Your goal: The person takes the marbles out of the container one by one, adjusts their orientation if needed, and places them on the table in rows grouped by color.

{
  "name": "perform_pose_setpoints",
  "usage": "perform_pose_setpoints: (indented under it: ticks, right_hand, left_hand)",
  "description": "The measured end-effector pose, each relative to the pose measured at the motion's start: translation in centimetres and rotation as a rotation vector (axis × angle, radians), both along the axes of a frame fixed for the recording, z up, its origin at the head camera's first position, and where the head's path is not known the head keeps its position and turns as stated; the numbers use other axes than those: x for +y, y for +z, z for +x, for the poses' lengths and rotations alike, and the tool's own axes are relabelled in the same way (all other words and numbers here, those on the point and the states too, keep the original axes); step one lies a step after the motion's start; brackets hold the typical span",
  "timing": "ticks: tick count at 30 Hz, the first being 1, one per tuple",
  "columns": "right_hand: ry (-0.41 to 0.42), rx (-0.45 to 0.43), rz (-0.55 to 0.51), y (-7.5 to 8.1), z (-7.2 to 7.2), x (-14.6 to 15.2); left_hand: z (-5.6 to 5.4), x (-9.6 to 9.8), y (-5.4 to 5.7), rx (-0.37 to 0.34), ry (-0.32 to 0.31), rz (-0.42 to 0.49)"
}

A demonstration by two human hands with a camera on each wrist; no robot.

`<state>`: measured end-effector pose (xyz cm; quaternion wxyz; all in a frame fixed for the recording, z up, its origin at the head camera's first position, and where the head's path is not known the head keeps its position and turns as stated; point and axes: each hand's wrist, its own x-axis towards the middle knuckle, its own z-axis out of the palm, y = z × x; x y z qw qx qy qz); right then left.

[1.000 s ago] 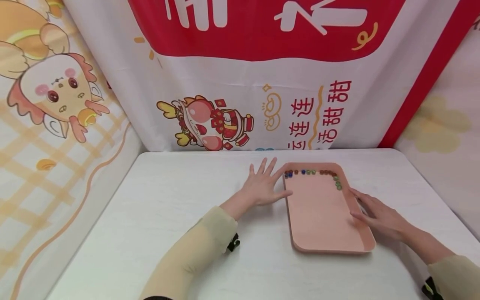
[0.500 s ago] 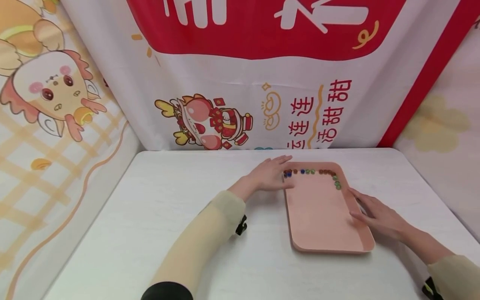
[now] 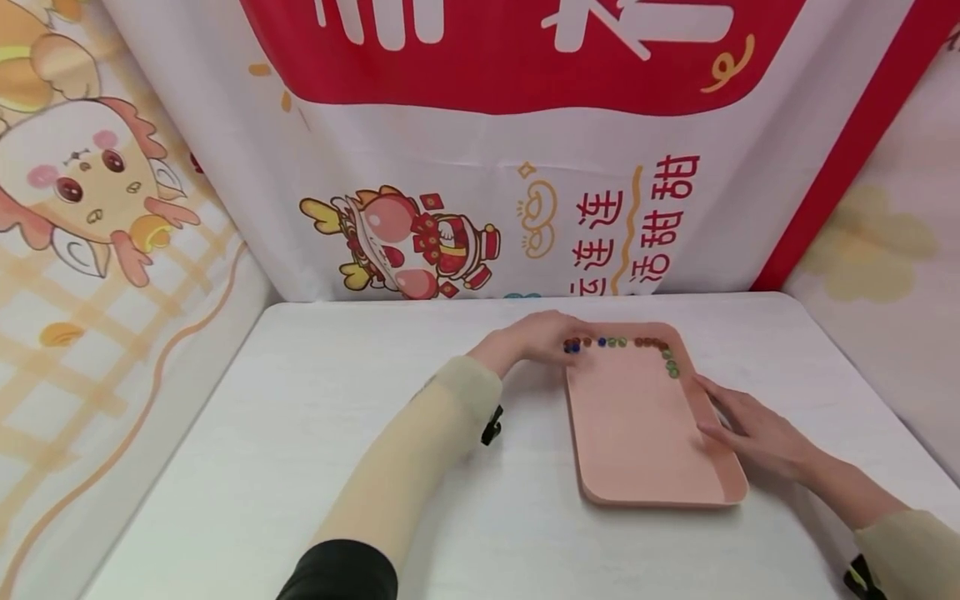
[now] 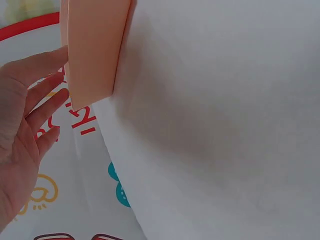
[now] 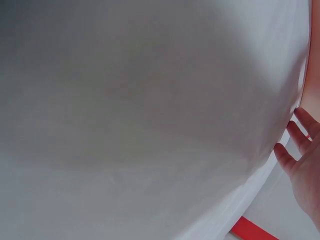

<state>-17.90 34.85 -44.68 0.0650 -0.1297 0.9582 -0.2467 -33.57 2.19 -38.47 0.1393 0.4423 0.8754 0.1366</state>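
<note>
Tray [image 3: 645,433] between both hands

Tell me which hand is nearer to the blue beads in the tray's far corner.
Left. The left hand reaches the far left corner of the pink tray, right beside the blue beads. The right hand rests on the tray's right rim, well away.

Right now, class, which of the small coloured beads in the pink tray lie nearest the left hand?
The blue beads at the row's left end, in the tray's far left corner beside the left hand; the green beads lie at the opposite end.
</note>
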Motion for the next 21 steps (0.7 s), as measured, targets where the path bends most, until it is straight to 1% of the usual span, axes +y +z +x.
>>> perform_pose_setpoints:
  ticks: [5,10,12,15,21]
  right_hand:
    - [-0.008,0.000,0.004,0.0,0.0,0.1]
    - [-0.014,-0.020,-0.003,-0.1,0.0,0.1]
    - [-0.012,-0.018,-0.006,-0.1,0.1,0.1]
    - [-0.009,-0.003,-0.003,-0.2,0.1,0.1]
    - [-0.004,0.007,0.003,-0.2,-0.1,0.2]
  left_hand:
    - [-0.8,0.9,0.3,0.010,0.002,-0.054]
    - [-1.3,1.7,0.3,-0.028,0.021,-0.085]
    - [-1.4,1.9,0.2,-0.058,0.045,-0.084]
    - [-1.6,2.2,0.1,-0.073,0.066,-0.074]
    - [-2.0,2.5,-0.3,-0.053,0.067,-0.076]
